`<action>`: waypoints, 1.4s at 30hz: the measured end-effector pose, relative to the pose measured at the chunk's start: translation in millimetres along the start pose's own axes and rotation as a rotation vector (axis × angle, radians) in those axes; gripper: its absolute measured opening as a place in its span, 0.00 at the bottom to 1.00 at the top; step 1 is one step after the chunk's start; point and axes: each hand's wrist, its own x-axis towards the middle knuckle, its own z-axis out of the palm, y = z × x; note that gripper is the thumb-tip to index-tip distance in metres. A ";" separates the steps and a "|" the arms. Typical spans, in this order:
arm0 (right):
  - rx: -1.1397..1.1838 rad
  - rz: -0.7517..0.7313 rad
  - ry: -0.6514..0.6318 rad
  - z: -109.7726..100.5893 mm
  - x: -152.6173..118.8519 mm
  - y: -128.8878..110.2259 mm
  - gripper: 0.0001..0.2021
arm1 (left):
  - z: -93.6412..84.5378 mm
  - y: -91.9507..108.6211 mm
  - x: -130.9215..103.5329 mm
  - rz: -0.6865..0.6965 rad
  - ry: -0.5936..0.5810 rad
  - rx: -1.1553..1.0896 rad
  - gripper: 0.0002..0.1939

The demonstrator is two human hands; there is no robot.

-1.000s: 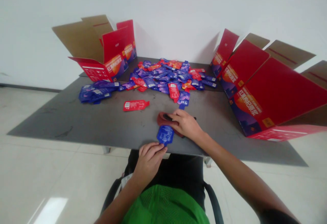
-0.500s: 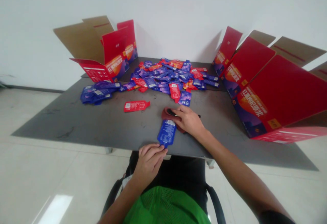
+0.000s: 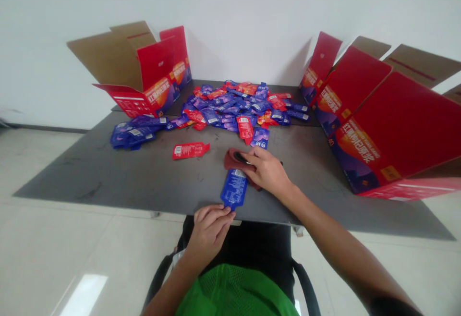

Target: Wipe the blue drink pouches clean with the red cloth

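Note:
A blue pouch (image 3: 234,190) lies flat near the table's front edge, its narrow spout end toward me. My left hand (image 3: 212,227) pinches that spout end between thumb and fingers. At the pouch's far end, my right hand (image 3: 264,169) is closed on a reddish-brown cloth (image 3: 231,158) and a small black object (image 3: 240,157), whose kind I cannot make out. The cloth touches the pouch's top edge by the barcode. To the left of the cloth lies a single red pouch (image 3: 190,150).
A large heap of blue and red pouches (image 3: 230,107) spreads along the back of the grey table (image 3: 90,172). Several blue pouches (image 3: 133,132) are stacked at the left. Open red cartons stand at left (image 3: 162,73) and right (image 3: 406,128).
The cloth has shifted slightly left at the pouch's far end, with my right hand almost in the same place. My left hand keeps its hold on the spout end. The view has moved a little.

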 end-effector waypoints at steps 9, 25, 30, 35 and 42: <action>0.067 -0.058 -0.127 19.1 -13.2 -6.6 0.18 | 0.5 -0.7 -0.8 -0.004 0.007 -0.007 0.13; 0.092 -0.054 -0.121 19.4 -16.5 -9.2 0.18 | -0.3 -0.7 0.3 -0.006 0.007 -0.010 0.13; -0.011 0.027 -0.039 1.9 3.2 7.1 0.17 | -0.4 0.1 0.9 -0.011 0.005 -0.010 0.13; 0.101 -0.142 -0.173 -0.5 -28.4 -41.7 0.17 | 0.0 -0.6 -2.6 -0.016 0.011 0.020 0.11; 0.042 -0.023 -0.134 19.6 -4.0 -6.2 0.18 | -0.9 -0.2 -0.3 -0.015 -0.010 -0.003 0.13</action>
